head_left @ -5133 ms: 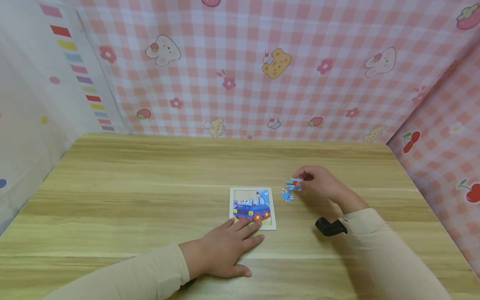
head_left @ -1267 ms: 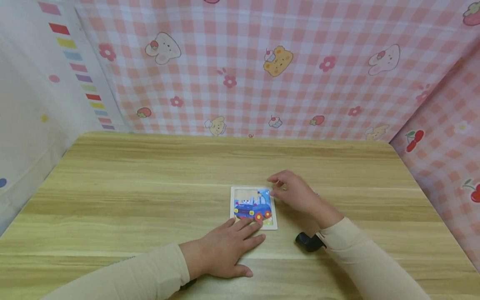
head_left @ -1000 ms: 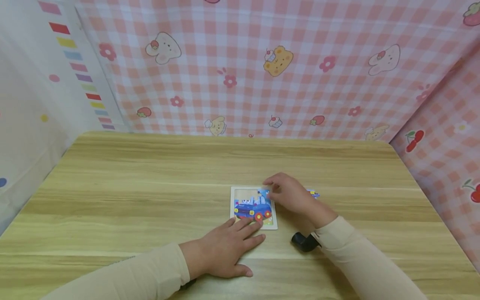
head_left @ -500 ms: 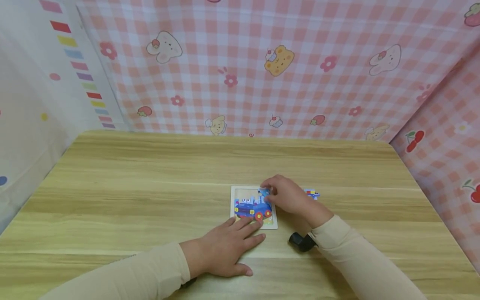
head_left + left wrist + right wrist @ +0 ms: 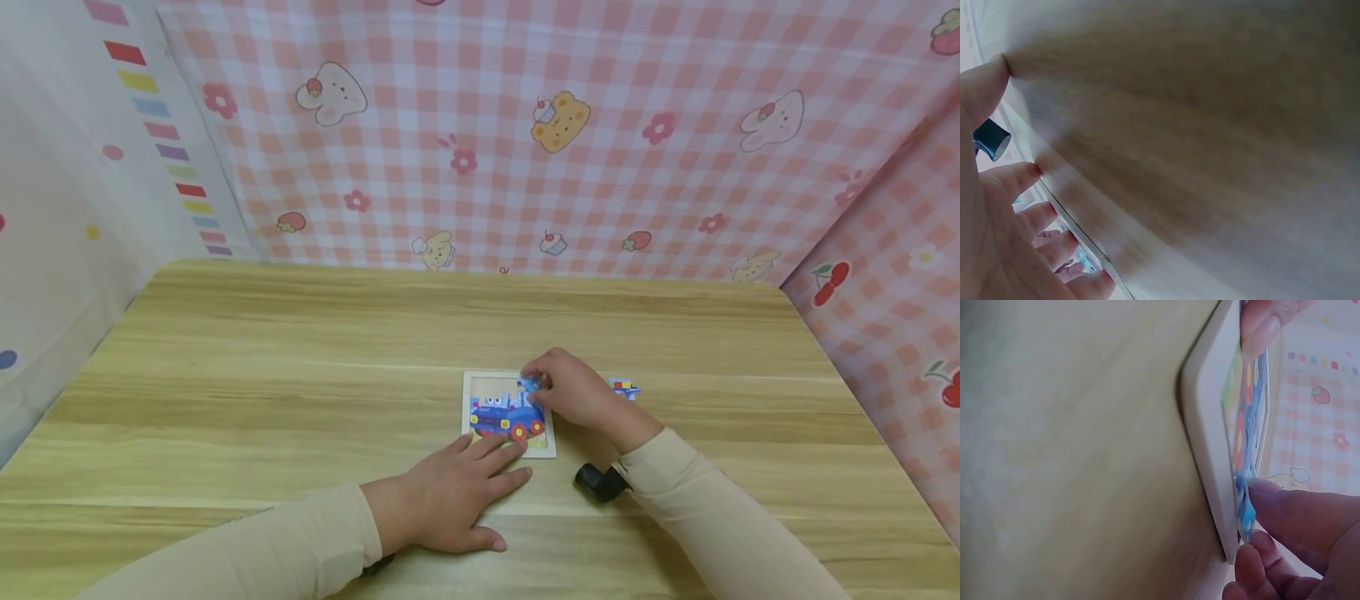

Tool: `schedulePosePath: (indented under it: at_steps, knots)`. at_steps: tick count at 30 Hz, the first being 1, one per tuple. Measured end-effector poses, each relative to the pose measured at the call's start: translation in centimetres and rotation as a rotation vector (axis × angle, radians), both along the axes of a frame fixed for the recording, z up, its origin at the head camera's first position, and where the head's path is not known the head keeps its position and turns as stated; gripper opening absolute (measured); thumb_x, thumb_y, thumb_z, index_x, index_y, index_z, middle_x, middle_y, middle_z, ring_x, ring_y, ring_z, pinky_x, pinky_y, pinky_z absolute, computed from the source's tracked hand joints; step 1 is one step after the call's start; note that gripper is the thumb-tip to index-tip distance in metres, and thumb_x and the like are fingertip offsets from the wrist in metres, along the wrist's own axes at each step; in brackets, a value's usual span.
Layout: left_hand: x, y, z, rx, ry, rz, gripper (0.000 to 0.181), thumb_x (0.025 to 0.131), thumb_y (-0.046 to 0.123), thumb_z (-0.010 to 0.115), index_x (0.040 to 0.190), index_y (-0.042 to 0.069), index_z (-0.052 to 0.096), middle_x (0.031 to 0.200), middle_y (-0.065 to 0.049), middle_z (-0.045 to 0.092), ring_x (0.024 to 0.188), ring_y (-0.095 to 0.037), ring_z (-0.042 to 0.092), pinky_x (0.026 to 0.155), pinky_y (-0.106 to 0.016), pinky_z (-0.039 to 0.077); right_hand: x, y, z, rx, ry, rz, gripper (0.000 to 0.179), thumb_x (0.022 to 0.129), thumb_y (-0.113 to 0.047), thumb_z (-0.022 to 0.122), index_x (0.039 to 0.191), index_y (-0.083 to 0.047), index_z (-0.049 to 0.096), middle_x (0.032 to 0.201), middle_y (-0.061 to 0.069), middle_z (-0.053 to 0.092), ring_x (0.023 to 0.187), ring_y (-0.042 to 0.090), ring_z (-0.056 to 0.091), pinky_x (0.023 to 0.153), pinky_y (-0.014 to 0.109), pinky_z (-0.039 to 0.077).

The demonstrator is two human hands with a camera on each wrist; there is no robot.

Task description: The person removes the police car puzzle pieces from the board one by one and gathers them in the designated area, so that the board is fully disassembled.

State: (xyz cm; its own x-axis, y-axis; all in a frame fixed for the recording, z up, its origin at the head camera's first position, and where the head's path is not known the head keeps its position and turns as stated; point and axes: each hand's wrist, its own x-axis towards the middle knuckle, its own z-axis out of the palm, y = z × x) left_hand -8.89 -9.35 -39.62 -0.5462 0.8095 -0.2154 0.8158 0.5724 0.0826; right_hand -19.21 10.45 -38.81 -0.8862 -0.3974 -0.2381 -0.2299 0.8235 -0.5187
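On the wooden table (image 5: pixel 300 333), your left hand (image 5: pixel 453 500) lay with fingers apart over the near edge of the puzzle tray (image 5: pixel 466 407), seemingly to steady it, while your right hand (image 5: pixel 573 392) pinched a blue piece (image 5: pixel 1248 515) at the tray's far right corner, probably to align it.

Room beyond frame (image 5: pixel 467 404) — left grip (image 5: pixel 456 498) nearside.

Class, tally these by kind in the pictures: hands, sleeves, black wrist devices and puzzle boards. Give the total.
Hands: 2 (left hand, right hand)
Sleeves: 2 (left sleeve, right sleeve)
Black wrist devices: 2 (right device; left device, mostly hidden)
Puzzle board: 1
Total: 7
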Motion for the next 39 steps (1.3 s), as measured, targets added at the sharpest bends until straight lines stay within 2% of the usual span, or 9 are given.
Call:
schedulePosePath:
  at_steps: [6,23,29,39]
  knots:
    - [0.05,-0.02,0.02,0.003,0.014,-0.002,0.074,0.091,0.064,0.045,0.151,0.021,0.036,0.158,-0.005,0.027,0.144,-0.025,0.025,0.108,-0.048,0.036,0.05,0.01,0.11,-0.002,0.03,0.026,0.029,0.09,-0.011,0.068,0.118,-0.003,0.067,0.11,0.011,0.056,0.09,0.021,0.053,0.081,0.035,0.049]
    - [0.04,-0.07,0.04,0.008,0.006,0.001,0.074,0.091,0.063,0.046,0.151,0.021,0.036,0.158,-0.005,0.027,0.144,-0.025,0.025,0.108,-0.048,0.036,0.15,-0.48,-0.01,-0.067,0.026,0.009,0.022,0.088,-0.005,0.068,0.109,-0.004,0.065,0.107,0.01,0.054,0.091,0.022,0.052,0.081,0.035,0.048]
    - [0.0,-0.06,0.03,0.007,-0.004,0.003,0.074,0.092,0.064,0.046,0.151,0.021,0.036,0.158,-0.004,0.026,0.144,-0.025,0.024,0.108,-0.048,0.035,0.07,-0.57,0.04,-0.082,0.025,-0.007,0.018,0.088,-0.004,0.068,0.106,-0.005,0.065,0.1,0.009,0.053,0.088,0.022,0.05,0.078,0.034,0.047]
    - [0.08,0.02,0.11,0.0,0.012,0.009,0.074,0.091,0.063,0.048,0.15,0.021,0.037,0.158,-0.005,0.027,0.144,-0.025,0.025,0.108,-0.047,0.035,-0.08,-0.37,-0.04,-0.163,0.025,0.0,0.013,0.089,0.001,0.064,0.102,-0.004,0.066,0.097,0.009,0.057,0.089,0.023,0.05,0.081,0.037,0.045]
